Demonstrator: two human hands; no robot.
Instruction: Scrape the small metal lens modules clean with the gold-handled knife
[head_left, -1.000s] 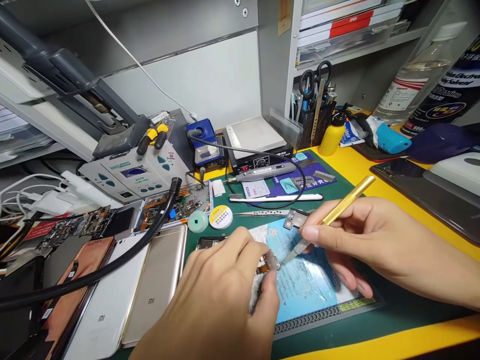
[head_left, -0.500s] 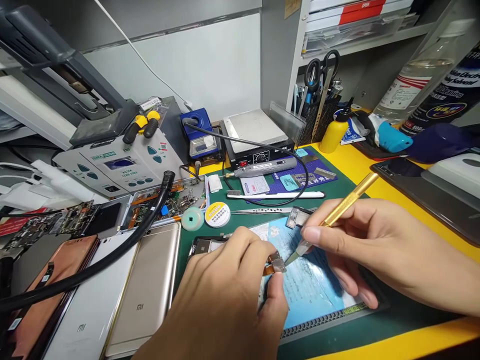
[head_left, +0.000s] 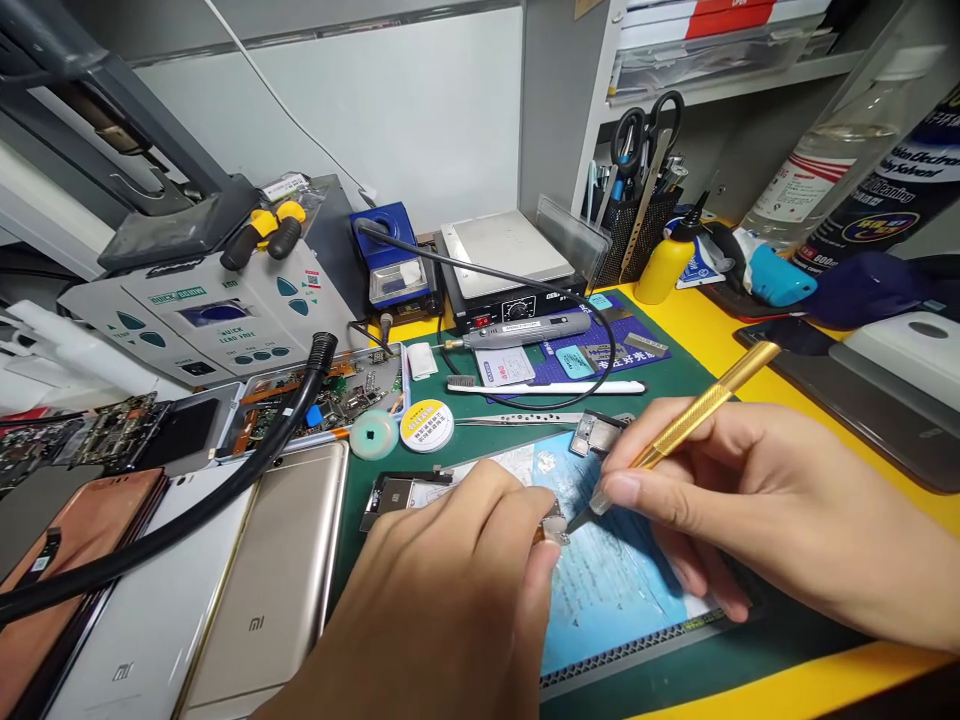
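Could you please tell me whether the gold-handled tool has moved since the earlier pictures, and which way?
Yes: the gold-handled tool's rear end has swung to the right, judged against the yellow bottle.

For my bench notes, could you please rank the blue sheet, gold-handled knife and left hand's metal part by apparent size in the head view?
1. Blue sheet
2. Gold-handled knife
3. Metal part, partly covered

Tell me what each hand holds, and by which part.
The right hand grips the gold-handled tool like a pen, low on its handle. The left hand pinches a small metal part between thumb and fingers; exactly where is hidden.
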